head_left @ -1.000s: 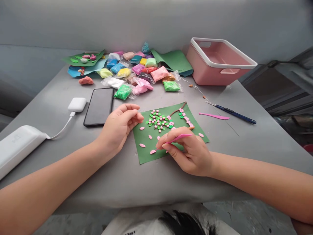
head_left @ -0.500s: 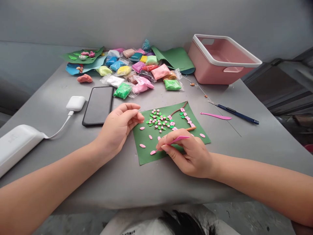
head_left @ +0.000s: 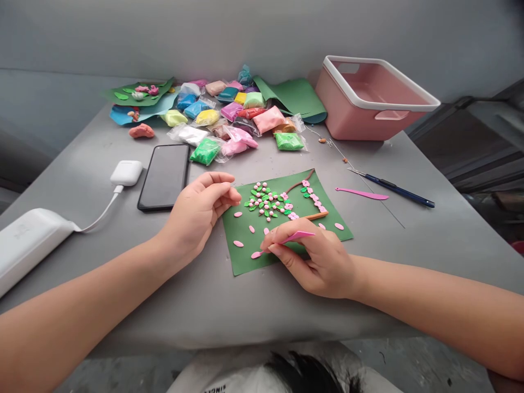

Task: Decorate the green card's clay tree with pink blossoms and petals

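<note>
My right hand [head_left: 315, 262] pinches a pink plastic clay tool [head_left: 297, 236], its tip down on a flat pink clay petal [head_left: 256, 255] near the front edge of a green sheet [head_left: 248, 266]. On this sheet are a clay tree [head_left: 268, 202] with green leaves and round pink buds, pink flowers [head_left: 315, 197], a brown branch [head_left: 298, 184] and several loose petals. My left hand [head_left: 200, 210] rests at the sheet's left edge, fingers loosely curled and slightly apart, with nothing visible in them. The right hand hides part of the sheet's front.
Right of the sheet lie a second pink tool [head_left: 362, 194], a blue craft knife [head_left: 393, 188] and a thin wire. Behind are several bagged clays [head_left: 207, 151] and a pink basket [head_left: 347, 117]. A phone [head_left: 164, 177], white case [head_left: 126, 173] and power bank [head_left: 35, 243] lie left.
The upper end of the pink tool in my right hand has tipped slightly down and to the left. My left hand has barely moved.
</note>
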`<state>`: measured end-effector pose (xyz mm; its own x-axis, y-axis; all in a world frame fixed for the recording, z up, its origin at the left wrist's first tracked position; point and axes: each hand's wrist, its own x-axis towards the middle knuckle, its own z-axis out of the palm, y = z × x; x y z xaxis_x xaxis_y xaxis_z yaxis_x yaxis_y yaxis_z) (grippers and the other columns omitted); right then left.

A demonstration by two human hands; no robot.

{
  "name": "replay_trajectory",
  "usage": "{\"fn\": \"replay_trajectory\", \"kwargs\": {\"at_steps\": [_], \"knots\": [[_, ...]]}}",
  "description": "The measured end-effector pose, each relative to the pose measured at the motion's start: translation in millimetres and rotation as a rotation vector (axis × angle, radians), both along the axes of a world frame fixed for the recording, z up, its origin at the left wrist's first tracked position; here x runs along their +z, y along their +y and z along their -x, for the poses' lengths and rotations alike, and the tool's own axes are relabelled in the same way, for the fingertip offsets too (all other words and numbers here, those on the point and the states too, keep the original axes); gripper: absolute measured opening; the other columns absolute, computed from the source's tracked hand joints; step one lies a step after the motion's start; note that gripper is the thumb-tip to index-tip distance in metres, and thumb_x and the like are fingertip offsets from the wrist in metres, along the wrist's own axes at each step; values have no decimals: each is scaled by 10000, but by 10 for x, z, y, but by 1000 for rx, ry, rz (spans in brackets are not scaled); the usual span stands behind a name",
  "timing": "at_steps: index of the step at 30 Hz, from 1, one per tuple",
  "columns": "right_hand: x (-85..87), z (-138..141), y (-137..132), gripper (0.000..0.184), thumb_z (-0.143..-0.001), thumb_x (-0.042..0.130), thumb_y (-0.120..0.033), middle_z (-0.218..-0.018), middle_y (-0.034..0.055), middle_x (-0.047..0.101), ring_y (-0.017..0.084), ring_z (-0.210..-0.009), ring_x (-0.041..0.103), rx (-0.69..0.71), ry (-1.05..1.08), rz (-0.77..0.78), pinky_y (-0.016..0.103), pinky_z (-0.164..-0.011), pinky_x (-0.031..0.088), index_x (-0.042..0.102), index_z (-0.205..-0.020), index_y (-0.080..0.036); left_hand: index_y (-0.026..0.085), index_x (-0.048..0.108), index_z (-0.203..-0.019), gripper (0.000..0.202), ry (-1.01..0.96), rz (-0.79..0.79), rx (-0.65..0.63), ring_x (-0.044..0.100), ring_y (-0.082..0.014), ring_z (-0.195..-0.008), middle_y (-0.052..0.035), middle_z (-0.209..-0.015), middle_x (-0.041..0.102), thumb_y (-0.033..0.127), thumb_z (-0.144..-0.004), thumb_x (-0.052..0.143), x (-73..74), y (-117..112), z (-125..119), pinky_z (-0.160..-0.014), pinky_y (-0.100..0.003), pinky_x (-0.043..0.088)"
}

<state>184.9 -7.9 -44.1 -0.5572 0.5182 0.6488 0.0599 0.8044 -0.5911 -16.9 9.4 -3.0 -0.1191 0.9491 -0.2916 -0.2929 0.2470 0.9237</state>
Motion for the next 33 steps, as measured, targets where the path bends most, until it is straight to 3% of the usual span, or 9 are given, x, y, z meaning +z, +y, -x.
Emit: {"fn": "replay_trajectory", "kwargs": {"at_steps": [7,12,19,33], "knots": [[7,1,0,272,-917,494,18,-885,70,670,168,-833,723,92,78,9,312,-736,642,503,-1106,-178,164,624,-861,67,1,0,-4,620,-93,-651,36,-595,650,110,-832,596,-2,-6,15,-776,-237,500],[32,0,46,252,-931,530,-16,-901,66,719,152,-852,746,9,82,-6,290,-747,658,514,-1109,-194,163,621,-862,77,6,2,1,618,-96,-654,37,-595,647,101,-827,593,2,-2,-5,-777,-241,498],[19,40,178,149,-929,598,-72,-940,56,767,135,-856,758,-169,29,9,233,-737,649,552,-979,-205,165,622,-866,66,15,-5,-7,613,-98,-658,34,-599,644,113,-830,605,-7,-5,-5,-781,-243,498],[-11,81,161,93,-943,572,-102,-905,52,748,135,-788,742,-139,-14,89,240,-705,629,566,-973,-189,170,624,-864,85,17,-7,-7,609,-116,-671,27,-614,635,127,-790,628,2,-15,-5,-787,-258,499]]}}
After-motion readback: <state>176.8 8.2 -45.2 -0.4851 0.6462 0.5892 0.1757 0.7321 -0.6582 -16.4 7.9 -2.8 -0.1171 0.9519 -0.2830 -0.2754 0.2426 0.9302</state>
